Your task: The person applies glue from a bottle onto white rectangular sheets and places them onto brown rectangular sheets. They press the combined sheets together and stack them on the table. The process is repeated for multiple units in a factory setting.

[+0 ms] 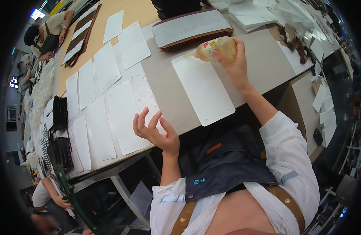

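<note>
- Table (164, 84): long, grey top w/ tan sheet (129, 9) at far end, metal legs.
- White panel (202, 89) near front edge, lying flat.
- Rows of white panels (110, 102) to the left, some overlapping.
- Brown-edged grey pad (190, 26) further back.
- Black stacks (60, 111) at left edge.

**Both arms up, one hand closed, one hand free**

From my seat I see both forearms rising from the lower edge, sleeves of white cloth pushed back to the elbows. My right hand (235, 62) is stretched far forward over the desk, well in from its near edge, the arm nearly straight, wrist bent a little inward, fingers and thumb wrapped tight in a grasp. My left hand (155, 131) hovers at the near edge of the desk, elbow bent sharply, palm turned up and toward me. Its fingers are loosely curled and spread apart, the thumb standing clear, gripping nothing.
</note>
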`<action>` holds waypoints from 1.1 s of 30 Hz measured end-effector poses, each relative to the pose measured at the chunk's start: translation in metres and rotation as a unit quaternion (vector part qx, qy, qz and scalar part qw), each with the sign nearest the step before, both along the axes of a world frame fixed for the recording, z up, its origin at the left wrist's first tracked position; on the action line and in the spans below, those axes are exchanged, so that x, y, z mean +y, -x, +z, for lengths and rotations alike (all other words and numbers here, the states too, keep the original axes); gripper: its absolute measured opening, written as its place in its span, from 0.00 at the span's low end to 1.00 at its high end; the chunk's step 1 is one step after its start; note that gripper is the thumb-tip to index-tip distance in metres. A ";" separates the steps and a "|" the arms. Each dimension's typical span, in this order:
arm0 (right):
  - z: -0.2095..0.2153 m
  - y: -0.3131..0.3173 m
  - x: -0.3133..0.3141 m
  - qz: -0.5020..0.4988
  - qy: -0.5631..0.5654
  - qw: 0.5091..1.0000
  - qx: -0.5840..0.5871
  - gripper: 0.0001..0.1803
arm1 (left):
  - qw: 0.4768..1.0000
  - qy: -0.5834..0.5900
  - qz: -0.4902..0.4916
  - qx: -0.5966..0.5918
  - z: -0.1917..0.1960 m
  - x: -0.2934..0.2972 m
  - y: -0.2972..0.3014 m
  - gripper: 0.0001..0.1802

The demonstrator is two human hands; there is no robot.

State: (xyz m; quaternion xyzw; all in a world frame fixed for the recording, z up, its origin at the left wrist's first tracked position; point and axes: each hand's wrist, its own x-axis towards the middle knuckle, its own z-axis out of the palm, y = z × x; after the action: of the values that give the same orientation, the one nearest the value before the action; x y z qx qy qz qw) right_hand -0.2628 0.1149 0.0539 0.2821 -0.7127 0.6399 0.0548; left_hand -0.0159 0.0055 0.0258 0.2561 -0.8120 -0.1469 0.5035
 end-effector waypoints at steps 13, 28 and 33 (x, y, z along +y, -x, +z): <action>0.068 0.042 -0.024 0.284 0.321 0.850 -0.307 0.33 | 1.000 -0.001 0.000 0.018 -0.002 -0.001 -0.004 0.13; 0.022 0.215 0.250 0.154 0.668 0.585 -0.434 0.32 | 1.000 0.028 -0.005 -0.013 -0.002 0.003 0.005 0.13; 0.000 0.238 0.261 0.168 0.713 0.351 -0.583 0.36 | 0.999 0.041 0.005 -0.026 0.002 0.004 0.003 0.13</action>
State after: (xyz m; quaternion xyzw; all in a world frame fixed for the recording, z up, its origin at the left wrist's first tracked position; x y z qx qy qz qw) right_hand -0.5012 0.3756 0.0542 -0.1936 0.2217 0.9066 -0.3023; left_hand -0.0194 0.0091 0.0274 0.2426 -0.8292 -0.1039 0.4928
